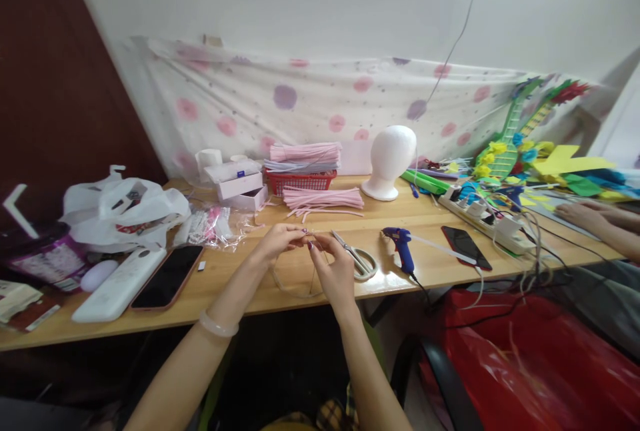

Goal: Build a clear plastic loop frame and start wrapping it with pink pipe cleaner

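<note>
My left hand (281, 240) and my right hand (334, 267) meet over the table's front part, fingertips pinched together. Between them they grip a thin, pale strand (295, 294), which hangs in a loop below the fingers; its exact form is hard to make out. A pale bangle sits on my left wrist. Just right of my right hand lie scissors (366, 265) with light handles. Behind my hands is a bundle of pink fuzzy stems (324, 198), in front of a red basket (303, 182) holding more pink and grey-blue stems.
A blue glue gun (401, 249), phone (466, 247) and power strip (485, 221) lie right. A white foam head (393, 159) stands behind. Left are another phone (169, 277), power bank (120, 284), plastic bags (127, 207) and cup (45, 257). Another person's hands (590, 214) rest far right.
</note>
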`<state>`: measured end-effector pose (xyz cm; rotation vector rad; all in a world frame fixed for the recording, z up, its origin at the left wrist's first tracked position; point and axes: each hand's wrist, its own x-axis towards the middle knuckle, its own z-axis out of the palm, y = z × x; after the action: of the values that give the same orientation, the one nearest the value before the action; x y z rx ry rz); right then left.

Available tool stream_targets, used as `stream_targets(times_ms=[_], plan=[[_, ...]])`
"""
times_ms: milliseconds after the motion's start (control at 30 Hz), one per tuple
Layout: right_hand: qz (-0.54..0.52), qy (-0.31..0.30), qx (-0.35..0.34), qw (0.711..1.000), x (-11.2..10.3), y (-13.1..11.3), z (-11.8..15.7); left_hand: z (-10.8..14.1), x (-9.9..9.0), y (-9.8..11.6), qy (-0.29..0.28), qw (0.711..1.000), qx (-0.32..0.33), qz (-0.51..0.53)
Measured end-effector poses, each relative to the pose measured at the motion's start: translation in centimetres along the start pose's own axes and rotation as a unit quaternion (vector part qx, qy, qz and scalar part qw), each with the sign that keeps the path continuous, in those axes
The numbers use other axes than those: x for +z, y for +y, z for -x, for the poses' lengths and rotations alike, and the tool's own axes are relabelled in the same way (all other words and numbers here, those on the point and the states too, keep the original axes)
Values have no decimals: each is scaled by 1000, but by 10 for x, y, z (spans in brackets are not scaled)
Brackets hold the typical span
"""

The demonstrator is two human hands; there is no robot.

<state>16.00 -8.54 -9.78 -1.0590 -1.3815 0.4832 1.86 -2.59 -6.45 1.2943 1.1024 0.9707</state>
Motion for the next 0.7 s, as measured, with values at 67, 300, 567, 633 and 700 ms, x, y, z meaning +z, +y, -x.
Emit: stream_targets(times_ms=[67, 300, 567, 633, 700], plan=[[-6, 1, 7, 1000, 0, 2, 0, -2, -1, 2, -6, 1000, -5, -3], [-18, -8, 23, 1000, -1, 0, -2, -9, 0, 2, -5, 1000, -11, -11], [-53, -5, 30, 998, -3, 4, -2, -3, 3, 11, -32, 999, -32, -15], [-56, 0, 39, 998, -2, 4, -2, -3, 2, 12, -37, 998, -35, -21], [-57, 0, 40, 998, -2, 3, -2, -4, 1, 13, -41, 998, -38, -29]])
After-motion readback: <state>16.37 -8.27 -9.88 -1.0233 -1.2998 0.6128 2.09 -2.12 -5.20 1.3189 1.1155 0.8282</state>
